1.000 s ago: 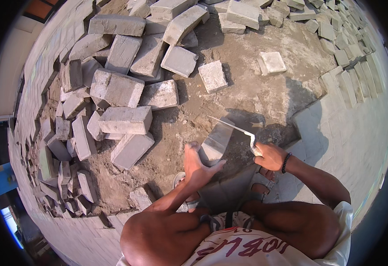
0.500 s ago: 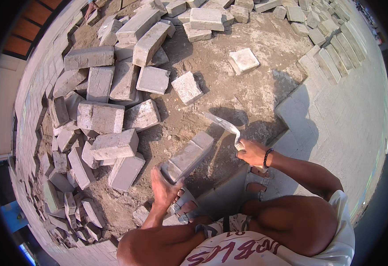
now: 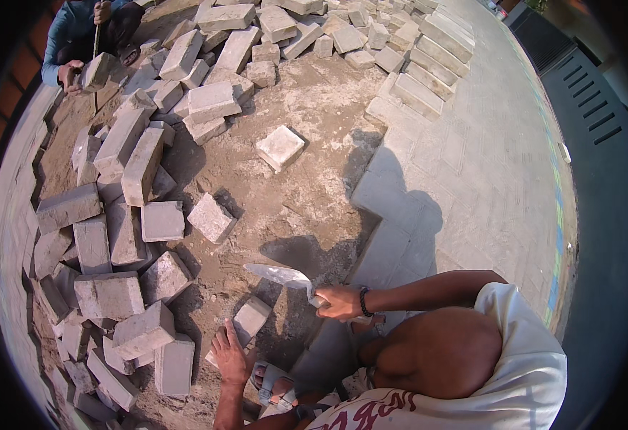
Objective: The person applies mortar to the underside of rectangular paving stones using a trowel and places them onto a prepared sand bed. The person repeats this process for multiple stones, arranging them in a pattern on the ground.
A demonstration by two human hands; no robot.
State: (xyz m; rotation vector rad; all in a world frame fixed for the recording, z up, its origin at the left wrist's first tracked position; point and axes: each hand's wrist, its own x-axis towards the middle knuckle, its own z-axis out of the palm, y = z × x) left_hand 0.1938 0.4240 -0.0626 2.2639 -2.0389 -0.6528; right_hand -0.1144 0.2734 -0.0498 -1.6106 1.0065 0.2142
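Observation:
My left hand (image 3: 231, 355) grips the near end of a grey paver brick (image 3: 252, 315) lying on the dirt by my sandalled foot (image 3: 274, 387); part of that brick is hidden under my fingers. To its right, my right hand (image 3: 339, 302) is closed round the handle of a pointed metal trowel (image 3: 274, 274), whose blade hangs above the dirt beyond the brick. A pale, chipped block (image 3: 212, 218) lies loose ahead of the trowel, with another (image 3: 279, 148) farther forward.
Loose pavers (image 3: 106, 297) are heaped along the left and top. Laid paving (image 3: 464, 165) with a stepped edge runs along the right, carrying a row of pavers (image 3: 429, 72). At the upper left, a co-worker in blue sleeves (image 3: 67, 50) holds a brick and a thin rod.
The view has swung up, bringing the co-worker into sight. My left hand and its brick have shifted left and turned. My right hand with the trowel has moved left relative to my body.

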